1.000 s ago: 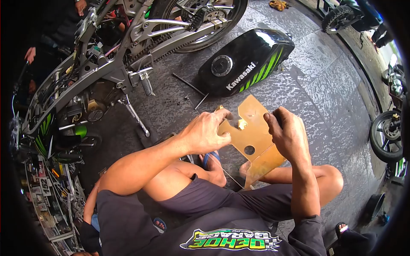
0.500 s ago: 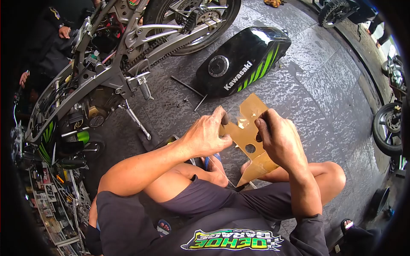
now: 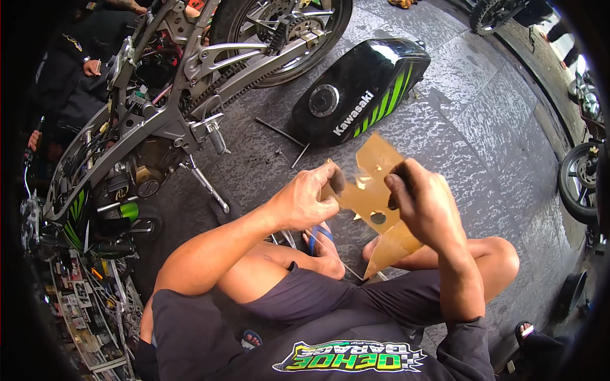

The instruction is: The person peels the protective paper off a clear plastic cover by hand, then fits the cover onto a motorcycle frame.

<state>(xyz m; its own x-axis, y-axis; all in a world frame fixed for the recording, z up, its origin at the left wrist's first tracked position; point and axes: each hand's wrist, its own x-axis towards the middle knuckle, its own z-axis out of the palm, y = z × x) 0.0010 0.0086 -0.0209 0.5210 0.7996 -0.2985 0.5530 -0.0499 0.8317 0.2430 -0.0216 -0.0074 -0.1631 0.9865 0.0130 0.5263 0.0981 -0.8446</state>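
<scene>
The left hand [image 3: 309, 198] pinches the brown sheet [image 3: 365, 204] at its left edge; the right hand [image 3: 427, 204] grips its right edge. The sheet spans between them. Beyond, the black tank [image 3: 357, 70] lies on the floor [image 3: 470, 165], inward from its right edge.

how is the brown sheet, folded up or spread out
Spread out but bent: the brown sheet is open between the left hand and right hand, its lower flap angling off along a crease.

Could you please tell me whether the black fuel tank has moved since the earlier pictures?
No; judged against the metal rod on the floor, the fuel tank lies as before.
</scene>
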